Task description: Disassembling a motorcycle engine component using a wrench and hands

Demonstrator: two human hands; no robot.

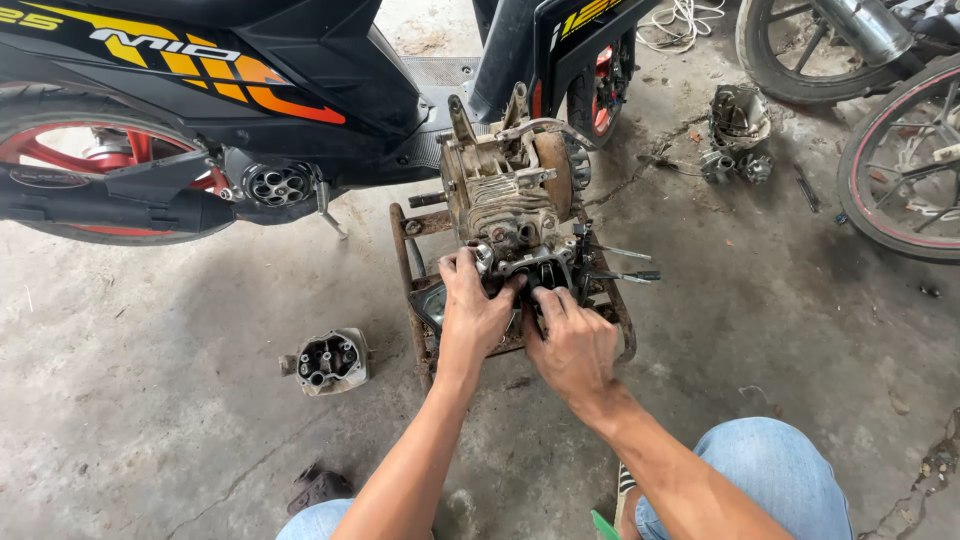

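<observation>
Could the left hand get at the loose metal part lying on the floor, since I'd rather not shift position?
Probably yes. The cylinder head cover lies on bare concrete floor left of the left hand, with nothing between them. That hand now grips the engine on its stand.

We see a black scooter (250, 90), a loose cylinder head (330, 360) on the concrete floor (150, 440), and spoked wheels (905, 165).

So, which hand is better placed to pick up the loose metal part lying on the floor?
The left hand, probably. The loose metal part lies on the concrete floor on the person's left side, with nothing between them. The right hand rests on the engine further right and would need to cross over the left arm.
</observation>
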